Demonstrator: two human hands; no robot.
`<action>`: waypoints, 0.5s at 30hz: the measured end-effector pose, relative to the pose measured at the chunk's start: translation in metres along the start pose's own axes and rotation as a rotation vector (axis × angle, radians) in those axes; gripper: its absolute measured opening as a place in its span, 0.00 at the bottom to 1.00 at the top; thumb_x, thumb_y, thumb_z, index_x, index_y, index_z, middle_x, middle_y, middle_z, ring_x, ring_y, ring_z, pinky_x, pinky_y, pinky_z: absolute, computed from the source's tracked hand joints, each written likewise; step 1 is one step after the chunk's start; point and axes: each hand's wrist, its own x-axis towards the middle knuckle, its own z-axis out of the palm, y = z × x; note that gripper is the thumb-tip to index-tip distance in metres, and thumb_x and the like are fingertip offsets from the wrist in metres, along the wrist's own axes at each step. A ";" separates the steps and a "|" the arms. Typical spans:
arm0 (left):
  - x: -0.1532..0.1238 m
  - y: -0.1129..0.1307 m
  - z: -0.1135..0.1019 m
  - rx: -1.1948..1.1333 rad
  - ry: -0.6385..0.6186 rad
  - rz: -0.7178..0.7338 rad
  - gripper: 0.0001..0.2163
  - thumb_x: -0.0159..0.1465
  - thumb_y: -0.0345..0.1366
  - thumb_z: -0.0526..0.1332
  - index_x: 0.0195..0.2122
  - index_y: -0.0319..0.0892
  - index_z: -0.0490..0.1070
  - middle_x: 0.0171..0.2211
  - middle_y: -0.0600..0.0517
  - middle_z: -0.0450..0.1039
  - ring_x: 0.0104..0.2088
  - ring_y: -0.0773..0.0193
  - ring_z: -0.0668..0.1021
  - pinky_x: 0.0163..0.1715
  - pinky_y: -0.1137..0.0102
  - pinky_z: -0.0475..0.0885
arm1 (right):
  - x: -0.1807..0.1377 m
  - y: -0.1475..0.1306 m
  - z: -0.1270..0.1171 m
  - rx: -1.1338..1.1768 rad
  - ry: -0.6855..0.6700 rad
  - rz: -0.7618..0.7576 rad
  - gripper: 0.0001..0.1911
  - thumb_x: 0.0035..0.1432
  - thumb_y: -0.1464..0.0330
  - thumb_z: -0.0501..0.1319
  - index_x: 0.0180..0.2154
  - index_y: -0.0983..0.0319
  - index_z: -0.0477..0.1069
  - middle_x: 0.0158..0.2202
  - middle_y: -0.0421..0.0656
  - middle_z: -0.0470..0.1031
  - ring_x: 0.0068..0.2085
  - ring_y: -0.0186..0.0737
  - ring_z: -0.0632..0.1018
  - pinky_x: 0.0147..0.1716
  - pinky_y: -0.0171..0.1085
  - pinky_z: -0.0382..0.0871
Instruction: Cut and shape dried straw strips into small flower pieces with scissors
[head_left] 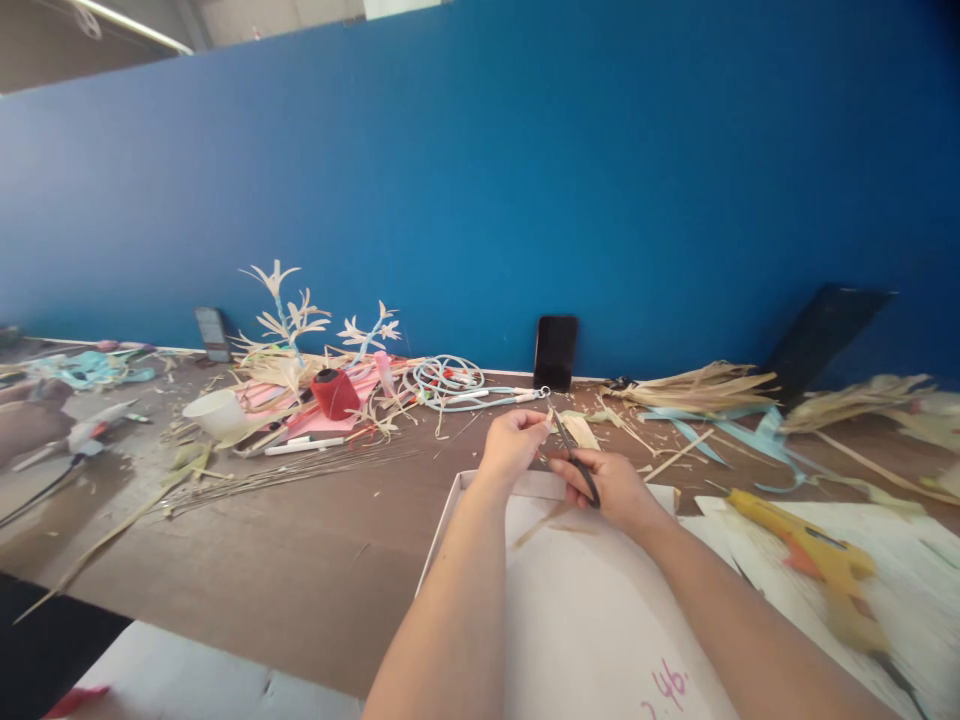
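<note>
My left hand (516,442) is closed in a pinch, with the tip of a small pale strip (551,415) showing at its fingertips. Just to its right, my right hand (611,487) grips a pair of dark-handled scissors (586,474), whose blades point up and away beside the strip. Both hands are above the far end of a white box lid (600,590) marked with pink writing. Thin brownish strips (551,522) lie on the lid under my hands.
Behind stands a blue partition (480,200) with a phone (555,352) against it. A yellow glue gun (814,560) lies on paper at right, near dried husk bundles (705,385). Leftward are husk flowers (289,320), a red spool (335,394), a white cup (215,412) and wires (292,470).
</note>
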 end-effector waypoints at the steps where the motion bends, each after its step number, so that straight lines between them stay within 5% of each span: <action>1: 0.000 0.000 0.000 -0.002 -0.001 0.000 0.09 0.51 0.38 0.62 0.31 0.39 0.74 0.25 0.53 0.70 0.22 0.72 0.68 0.22 0.76 0.65 | 0.000 0.001 0.000 0.012 0.008 -0.004 0.21 0.48 0.53 0.61 0.36 0.63 0.75 0.16 0.38 0.70 0.18 0.32 0.67 0.21 0.32 0.61; 15: -0.004 0.002 -0.001 -0.071 -0.050 -0.022 0.12 0.50 0.40 0.63 0.32 0.39 0.75 0.25 0.53 0.70 0.25 0.71 0.69 0.25 0.76 0.65 | 0.005 0.011 -0.003 0.139 0.036 -0.020 0.26 0.50 0.54 0.61 0.45 0.65 0.72 0.21 0.40 0.73 0.21 0.32 0.70 0.23 0.32 0.63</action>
